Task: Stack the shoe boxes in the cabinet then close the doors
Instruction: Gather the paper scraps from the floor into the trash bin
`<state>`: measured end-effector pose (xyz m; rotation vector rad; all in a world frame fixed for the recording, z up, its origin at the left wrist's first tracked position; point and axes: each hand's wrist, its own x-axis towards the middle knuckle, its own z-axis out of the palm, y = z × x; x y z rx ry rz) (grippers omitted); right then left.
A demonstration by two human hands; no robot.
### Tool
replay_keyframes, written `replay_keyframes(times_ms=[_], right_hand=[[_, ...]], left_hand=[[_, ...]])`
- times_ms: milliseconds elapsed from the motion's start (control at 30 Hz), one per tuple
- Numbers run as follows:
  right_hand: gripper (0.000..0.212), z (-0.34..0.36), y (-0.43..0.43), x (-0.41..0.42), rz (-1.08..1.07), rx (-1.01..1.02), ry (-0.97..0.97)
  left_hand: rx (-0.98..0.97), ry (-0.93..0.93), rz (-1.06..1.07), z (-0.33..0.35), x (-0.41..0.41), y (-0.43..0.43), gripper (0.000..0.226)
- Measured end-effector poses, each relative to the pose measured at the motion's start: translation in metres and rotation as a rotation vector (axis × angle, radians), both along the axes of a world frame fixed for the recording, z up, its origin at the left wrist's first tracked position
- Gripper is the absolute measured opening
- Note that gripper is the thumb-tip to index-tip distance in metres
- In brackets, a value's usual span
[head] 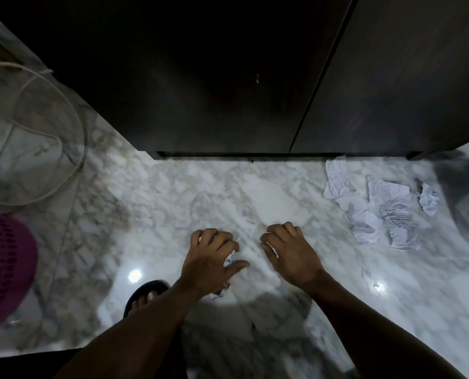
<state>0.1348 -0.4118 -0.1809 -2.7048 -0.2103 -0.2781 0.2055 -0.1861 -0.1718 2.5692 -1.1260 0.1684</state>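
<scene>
Shoe boxes are not in view; the cabinet doors (228, 77) at the frame top appear closed. At lower centre, the left hand (211, 258) curls round a paper scrap (229, 257). The right hand (288, 253) curls, contents unclear. Shoe boxes are likely light, stiff cardboard: grip both short sides.

Floor: white-grey marble (173, 192).
Right: crumpled printed papers (378, 206), near the cabinet (228, 91) base.
Left: purple mesh basket (3, 263).
</scene>
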Motion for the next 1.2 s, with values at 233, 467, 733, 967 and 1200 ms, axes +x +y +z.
replay_keyframes(times_ms=[233, 467, 733, 967, 1200], right_hand=[[0.028, 0.016, 0.004, 0.014, -0.281, 0.381, 0.058], [0.016, 0.085, -0.024, 0.019, -0.511, 0.493, 0.000], [0.029, 0.264, -0.102, -0.012, -0.655, 0.455, -0.333], [0.040, 0.408, -0.193, -0.095, -0.725, 0.253, -0.472], [0.035, 0.472, -0.301, -0.147, -0.903, 0.119, -0.375]], left_hand=[[-0.107, 0.167, 0.147, 0.022, 0.049, -0.038, 0.058], [-0.317, 0.385, 0.262, 0.084, 0.049, -0.086, 0.054], [-0.566, 0.320, 0.064, 0.249, 0.030, -0.177, 0.036], [-0.740, 0.163, -0.176, 0.383, -0.018, -0.291, 0.033], [-0.586, 0.172, -0.340, 0.449, -0.036, -0.415, 0.024]])
